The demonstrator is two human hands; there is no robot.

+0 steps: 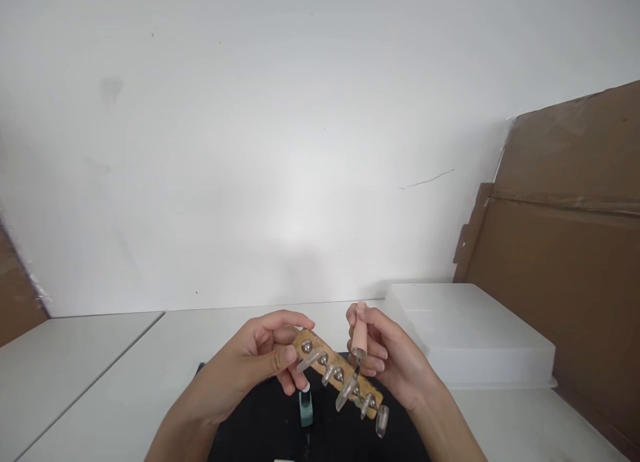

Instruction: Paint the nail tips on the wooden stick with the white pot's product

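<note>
Your left hand [260, 359] pinches the wooden nail-tip holder strip [336, 373], slanting near-right, while your right hand [387, 359] grips the pink-capped polish brush [359, 342] right above it.

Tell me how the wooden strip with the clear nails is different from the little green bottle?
The wooden nail-tip holder is long, flat and brown, while the green polish bottle is short and blocky. The holder is lifted and tilted in the left hand; the bottle stands upright on the black mat, untouched. The holder carries several clear nail tips; the bottle carries nothing. The right hand brings a pink-handled brush to the holder, not the bottle.
</note>
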